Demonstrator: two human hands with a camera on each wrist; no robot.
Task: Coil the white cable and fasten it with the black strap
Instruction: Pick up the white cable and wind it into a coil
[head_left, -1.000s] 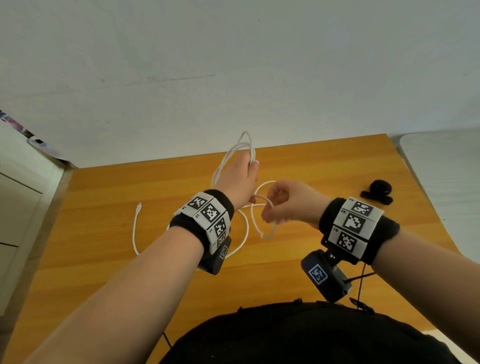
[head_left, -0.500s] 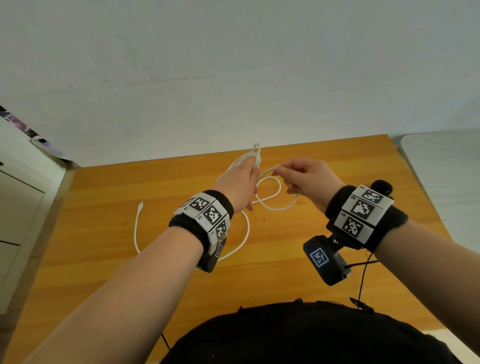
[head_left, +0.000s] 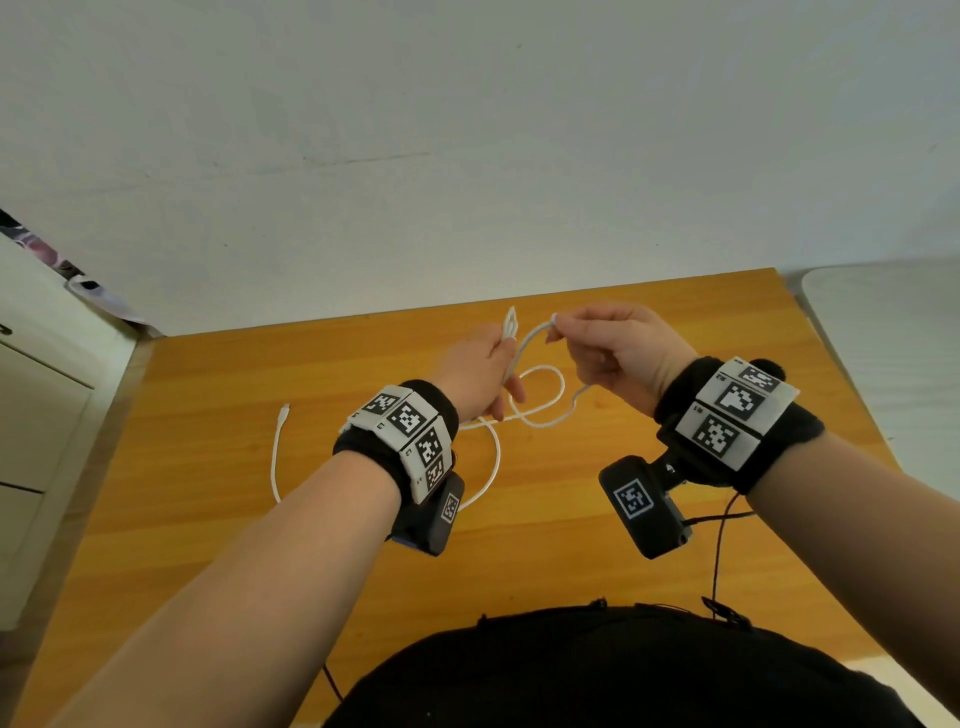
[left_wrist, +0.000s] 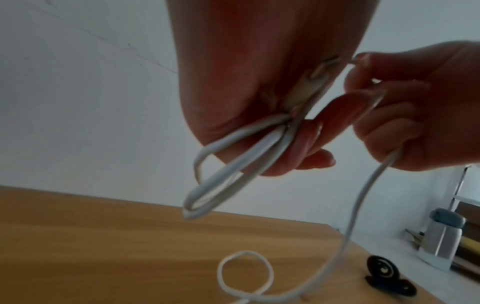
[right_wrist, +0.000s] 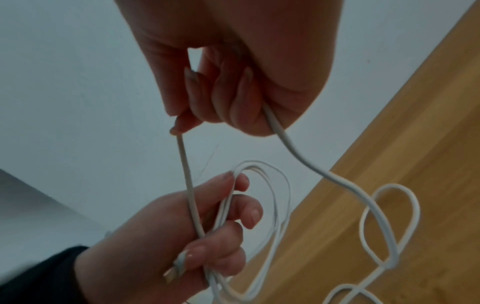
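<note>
The white cable is partly gathered into several loops that my left hand grips above the wooden table. My right hand pinches one strand of the cable just right of the left fingertips; the strand runs through its curled fingers and drops to a loose loop on the table. The far plug end lies on the table at the left. The black strap lies coiled on the table at the right, mostly hidden behind my right wrist in the head view.
A white cabinet stands off the table's left edge and a white surface borders its right side. A grey-capped container and other small items sit beyond the strap. A white wall rises behind the table.
My right hand has risen from low over the table up beside the left fingertips, drawing a strand of cable with it. The left hand keeps its hold on the loops.
</note>
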